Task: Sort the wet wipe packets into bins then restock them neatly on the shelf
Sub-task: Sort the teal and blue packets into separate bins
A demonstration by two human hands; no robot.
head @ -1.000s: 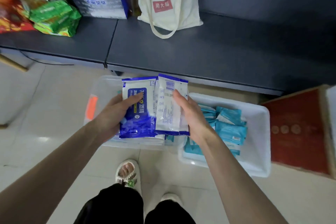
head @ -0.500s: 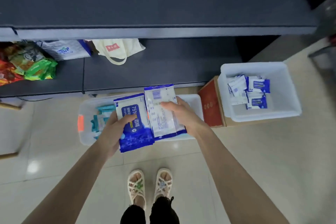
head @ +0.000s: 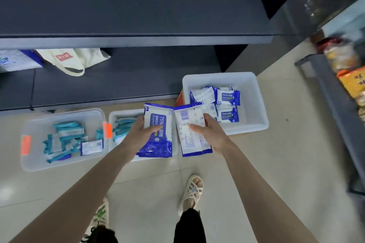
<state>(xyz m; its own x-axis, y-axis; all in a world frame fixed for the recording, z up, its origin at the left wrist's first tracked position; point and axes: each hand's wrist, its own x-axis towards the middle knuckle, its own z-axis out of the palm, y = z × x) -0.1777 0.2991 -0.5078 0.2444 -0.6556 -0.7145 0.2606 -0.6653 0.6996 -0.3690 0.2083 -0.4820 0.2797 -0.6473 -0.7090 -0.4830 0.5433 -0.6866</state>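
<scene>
My left hand (head: 141,136) gripping a blue packet (head: 158,146) face up, my right hand (head: 209,134) gripping a white packet (head: 189,144) back up, side by side over the middle bin (head: 122,113), teal packets (head: 123,127) in it and in the clear bin (head: 39,163), blue-and-white packets (head: 227,104) in the white bin (head: 254,108).

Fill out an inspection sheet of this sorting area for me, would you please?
Surface: pale tiled floor.
Job's things: mostly teal packets in the clear bin and the middle bin; blue-and-white packets in the white bin; dark shelf above.
Clutter: cream tote bag on the lower shelf.
Grips: left hand holds a blue packet; right hand holds a white-backed packet.
Cables: nothing seen.
Surroundings: snack packs on a rack at right.
</scene>
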